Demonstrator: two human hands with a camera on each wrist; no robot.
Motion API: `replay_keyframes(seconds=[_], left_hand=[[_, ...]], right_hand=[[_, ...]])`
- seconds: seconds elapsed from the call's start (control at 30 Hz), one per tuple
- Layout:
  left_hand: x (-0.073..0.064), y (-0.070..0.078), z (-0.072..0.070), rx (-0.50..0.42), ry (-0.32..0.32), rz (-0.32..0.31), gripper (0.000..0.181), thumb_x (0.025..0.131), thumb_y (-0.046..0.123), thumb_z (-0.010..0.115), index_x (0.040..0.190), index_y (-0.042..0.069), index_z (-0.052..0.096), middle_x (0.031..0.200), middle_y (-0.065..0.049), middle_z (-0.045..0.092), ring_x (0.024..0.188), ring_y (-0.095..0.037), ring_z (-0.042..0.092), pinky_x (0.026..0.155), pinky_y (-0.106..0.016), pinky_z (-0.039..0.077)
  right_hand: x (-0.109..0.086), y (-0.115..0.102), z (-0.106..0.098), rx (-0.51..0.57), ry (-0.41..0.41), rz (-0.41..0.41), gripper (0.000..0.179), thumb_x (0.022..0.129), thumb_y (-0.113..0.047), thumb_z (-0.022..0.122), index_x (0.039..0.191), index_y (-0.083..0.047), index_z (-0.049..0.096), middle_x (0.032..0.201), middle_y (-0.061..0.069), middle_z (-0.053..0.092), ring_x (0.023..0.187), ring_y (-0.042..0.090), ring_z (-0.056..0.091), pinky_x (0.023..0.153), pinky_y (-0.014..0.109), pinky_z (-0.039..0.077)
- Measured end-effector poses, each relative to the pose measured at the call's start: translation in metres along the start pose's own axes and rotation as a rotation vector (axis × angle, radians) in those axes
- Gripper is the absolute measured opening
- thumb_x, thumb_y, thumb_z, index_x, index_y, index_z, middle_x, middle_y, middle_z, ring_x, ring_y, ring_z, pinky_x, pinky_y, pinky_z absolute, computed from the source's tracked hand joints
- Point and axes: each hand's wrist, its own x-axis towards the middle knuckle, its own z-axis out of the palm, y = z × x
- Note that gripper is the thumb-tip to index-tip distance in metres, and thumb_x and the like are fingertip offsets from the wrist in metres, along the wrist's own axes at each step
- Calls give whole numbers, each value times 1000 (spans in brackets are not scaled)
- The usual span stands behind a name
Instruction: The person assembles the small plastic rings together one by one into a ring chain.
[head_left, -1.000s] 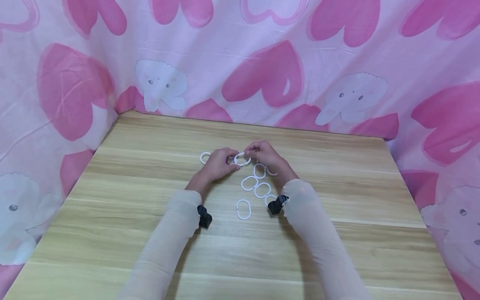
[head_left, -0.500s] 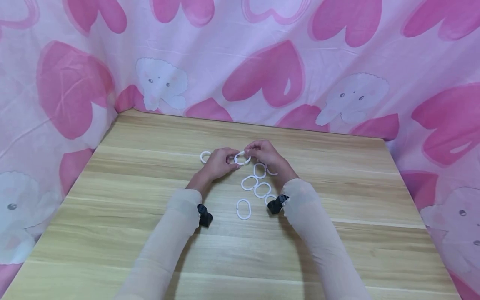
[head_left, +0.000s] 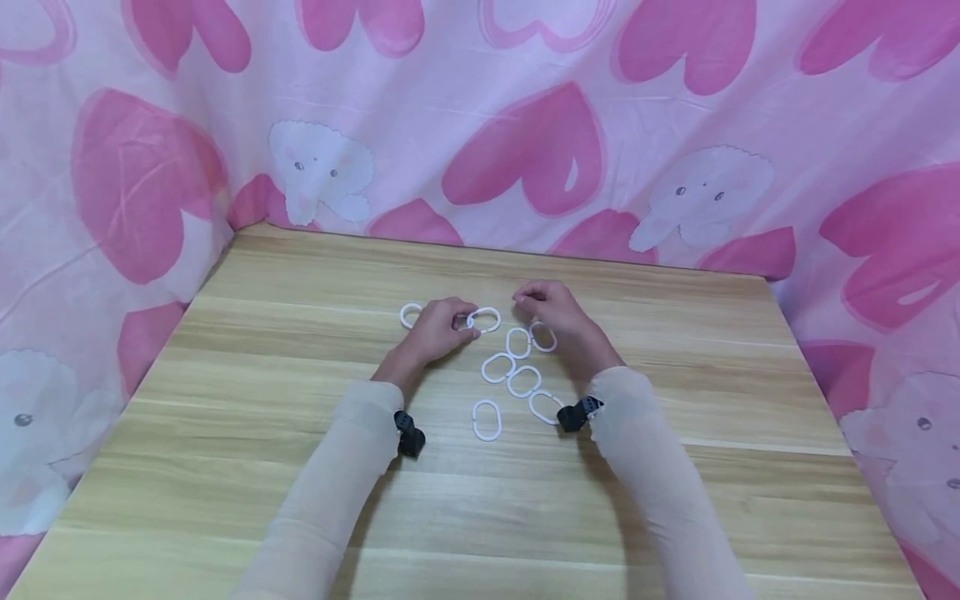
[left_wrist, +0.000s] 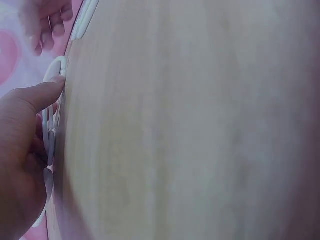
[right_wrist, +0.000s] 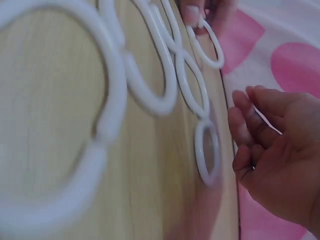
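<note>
My left hand (head_left: pixel 438 327) pinches white oval plastic rings between thumb and fingers, low over the table. One white ring (head_left: pixel 498 319) sticks out to the right of its fingertips, hooked through another that the fingers partly hide. To the left, a further white ring (head_left: pixel 402 315) shows from behind the hand. In the left wrist view the thumb presses on a ring (left_wrist: pixel 63 65). My right hand (right_wrist: pixel 280 155) holds nothing, its fingers loosely bent and apart from the rings. It hovers just right of the held ring, above a ring (head_left: pixel 554 340) on the table.
Several white rings, such as one in the middle (head_left: pixel 510 380), lie close together on the wooden table (head_left: pixel 300 433). A single ring (head_left: pixel 499 421) lies nearer the front. Pink heart-patterned cloth (head_left: pixel 525 150) hangs around the table's back and sides.
My right hand has let go of the held ring and moved right, away from it. That ring has tipped lower; the left hand has stayed in place.
</note>
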Motion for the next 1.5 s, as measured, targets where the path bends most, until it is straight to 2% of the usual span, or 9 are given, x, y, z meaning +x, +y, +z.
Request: replay_keyframes(seconds=[0.23,0.37,0.47,0.63,0.83,1.0,1.13,1.3,1.5], left_hand=[[2,3,-2,35,-65,24,45,89,17,78,130,2,67,120,-13,69,88,-20,59,79,-30,51],[1,5,-7,64,-120,53,49,90,15,77,135,0,63,124,-16,66,92,-21,59,88,-35,53],[1,6,-11,87,-160,63,52,90,11,76,138,-2,59,126,-17,64,92,-20,58,90,-35,54],[-1,7,-12,96,-187,72,51,92,8,73,139,-3,57,124,-19,63,94,-23,59,93,-38,54],[-1,6,-3,186,-152,91,47,99,17,65,141,-2,55,129,-18,59,113,-29,62,107,-42,52],[-3,8,-2,234,-132,75,47,101,23,63,142,1,55,130,-16,59,112,-29,63,105,-42,53],[-3,7,-1,198,-95,64,40,101,22,62,135,1,62,126,-16,63,112,-29,64,104,-43,53],[-1,6,0,108,-34,13,24,99,19,64,115,3,73,113,-14,68,106,-29,66,99,-43,55],[2,8,-1,-36,56,-75,15,95,13,69,102,2,75,97,-15,74,88,-24,67,83,-33,57]], right_hand=[[-24,7,-29,-278,-97,-46,23,100,-7,60,119,3,68,113,22,70,105,29,62,97,41,53],[-33,13,-38,-316,-140,12,24,96,-6,67,119,0,67,113,18,68,105,28,60,99,41,52],[-36,17,-39,-309,-165,71,32,92,-10,74,122,-6,64,115,14,63,106,27,55,98,38,49],[-33,24,-36,-382,-188,47,47,86,-14,81,127,-5,62,114,13,59,105,26,50,96,39,47],[-30,25,-34,-438,-181,-21,43,85,-10,82,123,0,63,105,15,60,97,26,52,91,39,48],[-30,24,-31,-423,-185,-30,42,85,-8,81,121,-3,61,109,14,61,99,26,53,93,39,49],[-31,23,-29,-378,-184,-49,42,84,-4,81,119,-2,58,106,16,62,97,26,55,89,36,50],[-31,23,-29,-347,-167,-61,42,85,-2,79,120,-3,56,105,17,65,94,24,58,86,31,50],[-29,24,-28,-329,-139,-67,28,93,-1,70,118,-1,59,97,16,67,86,20,59,73,24,50]])
